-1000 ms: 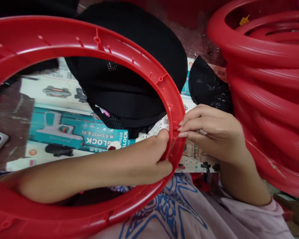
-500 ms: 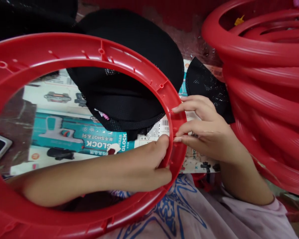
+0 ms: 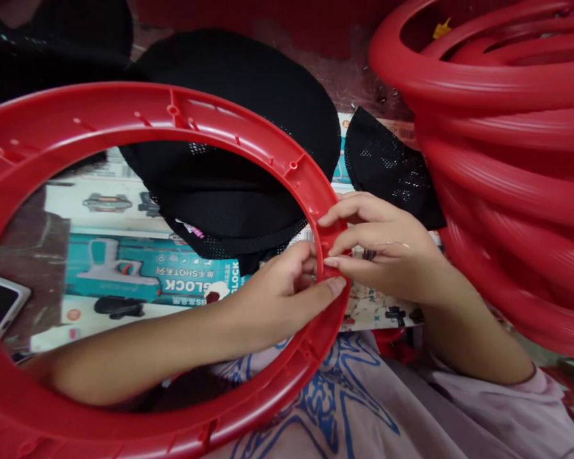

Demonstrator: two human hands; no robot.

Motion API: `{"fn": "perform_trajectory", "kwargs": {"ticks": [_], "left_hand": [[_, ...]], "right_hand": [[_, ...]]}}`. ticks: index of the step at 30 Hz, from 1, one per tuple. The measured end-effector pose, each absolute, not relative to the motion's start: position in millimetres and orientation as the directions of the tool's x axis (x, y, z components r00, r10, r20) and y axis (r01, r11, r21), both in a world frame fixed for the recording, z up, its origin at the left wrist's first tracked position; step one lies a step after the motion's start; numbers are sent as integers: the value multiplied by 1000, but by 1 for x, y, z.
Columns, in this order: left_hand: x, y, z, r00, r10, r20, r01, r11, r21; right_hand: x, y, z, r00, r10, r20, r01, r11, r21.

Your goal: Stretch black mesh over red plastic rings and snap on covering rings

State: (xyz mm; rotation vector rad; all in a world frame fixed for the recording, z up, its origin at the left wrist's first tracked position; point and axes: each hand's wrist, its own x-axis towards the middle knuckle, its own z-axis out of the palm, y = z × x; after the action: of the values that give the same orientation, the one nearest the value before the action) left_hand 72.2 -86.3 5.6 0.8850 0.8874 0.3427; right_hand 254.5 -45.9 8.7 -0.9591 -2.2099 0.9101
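Observation:
A large red plastic ring, with small posts and ribs along its hollow inner face, is held up tilted in front of me. My left hand reaches through the ring's opening and grips its right side, thumb on the channel and fingers behind the inner edge. From the outer side my right hand holds the same stretch of rim, fingertips in the channel and its thumb side partly hidden. Behind the ring lies a round black mesh cloth piece with a small pink bit on it.
Several red rings are stacked at the right. A smaller black mesh piece lies beside the stack. Printed cardboard covers the work surface. A white-edged device lies at far left, with dark cloth at upper left.
The ring has shifted slightly left and down in view. My left thumb has stretched across the channel, closer to the right fingertips. Both hands still hold the rim.

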Motion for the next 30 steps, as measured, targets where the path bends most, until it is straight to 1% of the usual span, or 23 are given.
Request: {"fn": "perform_trajectory", "kwargs": {"ticks": [1, 2, 4, 6, 8, 11, 14, 19, 24, 27, 30], "left_hand": [[74, -87, 2, 576, 632, -518, 56, 602, 797], [74, -87, 0, 551, 658, -514, 69, 578, 813], [74, -87, -2, 537, 669, -513, 186, 500, 846], [70, -85, -1, 548, 648, -528, 315, 425, 849], [67, -83, 3, 557, 629, -543, 406, 364, 838], [65, -80, 9, 590, 580, -561, 474, 313, 823], [66, -78, 13, 632, 512, -582, 500, 305, 811], [69, -75, 20, 635, 477, -608, 541, 287, 790], [67, -75, 23, 650, 423, -631, 573, 273, 773], [66, -76, 23, 643, 423, -638, 583, 270, 767], [66, -78, 23, 653, 448, -610, 535, 298, 791]], "right_hand": [[254, -45, 9, -596, 774, 213, 400, 517, -757], [254, -45, 9, -600, 775, 199, 405, 509, -759], [254, -45, 10, -586, 795, 157, 419, 463, -781], [256, -45, 11, -574, 807, 141, 411, 432, -803], [259, -46, 13, -574, 800, 173, 395, 456, -798], [262, -48, 14, -602, 761, 242, 367, 533, -763], [263, -48, 15, -630, 734, 255, 347, 560, -752], [260, -46, 14, -653, 719, 239, 339, 559, -757], [260, -47, 13, -654, 716, 243, 364, 579, -729], [260, -49, 14, -658, 714, 240, 332, 561, -759], [260, -50, 13, -673, 704, 228, 298, 539, -788]]}}
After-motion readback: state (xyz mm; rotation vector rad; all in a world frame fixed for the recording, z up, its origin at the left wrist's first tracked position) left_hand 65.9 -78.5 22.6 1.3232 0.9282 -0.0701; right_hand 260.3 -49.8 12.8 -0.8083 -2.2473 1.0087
